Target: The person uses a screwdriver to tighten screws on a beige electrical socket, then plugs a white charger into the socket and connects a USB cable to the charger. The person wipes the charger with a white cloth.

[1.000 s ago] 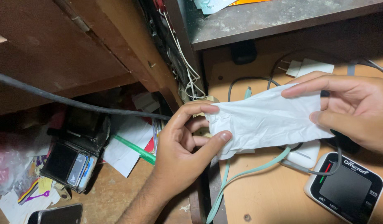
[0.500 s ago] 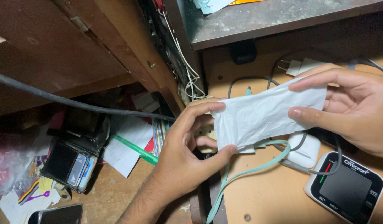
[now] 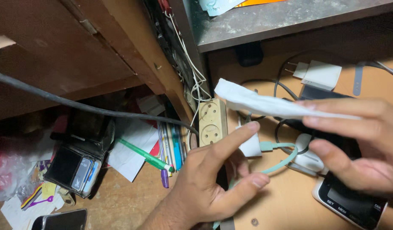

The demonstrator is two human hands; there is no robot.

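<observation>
Now: right hand [image 3: 367, 149] fingers pinch folded white tissue [image 3: 264, 102] | left hand [image 3: 213, 179] open, empty | next: left regrips tissue's free end, likely

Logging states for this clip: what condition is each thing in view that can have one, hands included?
White tissue: folded flat, pinched in right hand, off the desk.
Right hand: grip closed on tissue.
Left hand: open, fingers spread, holding nothing.
Beige socket block: both outlets unplugged.
White charger: unplugged, prongs bare.
Monitor: screen dark.
Phone: screen dark.
Green pen: lying flat.
</observation>
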